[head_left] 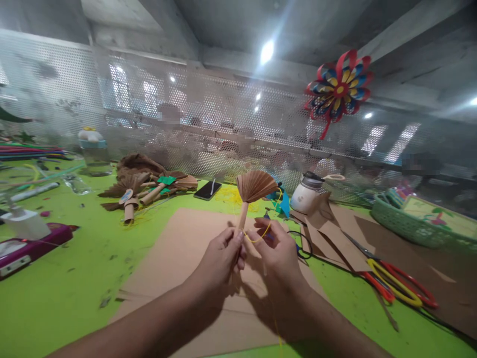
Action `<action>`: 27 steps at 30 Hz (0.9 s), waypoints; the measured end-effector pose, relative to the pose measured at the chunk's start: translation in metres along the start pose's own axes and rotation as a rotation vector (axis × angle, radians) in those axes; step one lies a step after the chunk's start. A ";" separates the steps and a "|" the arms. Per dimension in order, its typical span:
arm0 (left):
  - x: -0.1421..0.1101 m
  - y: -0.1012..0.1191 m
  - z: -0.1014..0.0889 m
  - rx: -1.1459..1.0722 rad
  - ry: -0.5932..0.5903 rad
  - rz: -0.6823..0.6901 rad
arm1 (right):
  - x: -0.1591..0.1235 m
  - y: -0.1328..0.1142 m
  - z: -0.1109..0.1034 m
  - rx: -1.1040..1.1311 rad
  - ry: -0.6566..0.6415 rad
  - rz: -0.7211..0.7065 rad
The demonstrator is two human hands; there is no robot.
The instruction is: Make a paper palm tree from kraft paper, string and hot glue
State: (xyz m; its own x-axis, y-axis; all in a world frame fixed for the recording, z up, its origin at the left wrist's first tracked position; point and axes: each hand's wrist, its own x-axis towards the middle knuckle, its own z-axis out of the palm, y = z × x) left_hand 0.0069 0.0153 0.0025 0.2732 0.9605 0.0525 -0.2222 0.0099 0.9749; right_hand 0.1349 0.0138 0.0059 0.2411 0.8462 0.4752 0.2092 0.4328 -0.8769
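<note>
My left hand (223, 253) is closed around the lower stem of a pleated brown paper fan (256, 186), which stands upright with its folds spread at the top. A thin yellow string (269, 229) loops from the stem round to the right. My right hand (278, 248) has its fingers curled and pinched on that string, close beside the stem. Below both hands lies a large sheet of brown paper (167, 258). The string's loose end hangs down toward the table's front.
Several finished paper pieces (130, 196) and a phone (207, 190) lie at the back left. Scissors (395, 283) rest on brown paper at right, near a green basket (410, 223) and a white jar (307, 194). A purple power strip (37, 246) sits at left.
</note>
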 end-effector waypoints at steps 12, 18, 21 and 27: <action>0.004 -0.013 -0.004 0.157 -0.017 0.074 | 0.018 0.009 -0.018 0.175 -0.257 0.158; 0.002 -0.005 -0.002 0.212 0.014 0.068 | 0.017 0.007 -0.017 0.244 -0.312 0.192; 0.001 -0.006 -0.002 0.228 0.001 0.055 | 0.014 0.003 -0.015 0.300 -0.343 0.200; -0.003 -0.004 0.001 0.240 -0.004 0.060 | 0.012 0.003 -0.015 0.346 -0.341 0.232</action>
State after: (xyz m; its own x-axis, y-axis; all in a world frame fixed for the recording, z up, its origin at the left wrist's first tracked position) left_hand 0.0080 0.0125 -0.0018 0.2698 0.9564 0.1121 -0.0095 -0.1138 0.9935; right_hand 0.1527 0.0209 0.0104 -0.0897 0.9598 0.2659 -0.1517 0.2507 -0.9561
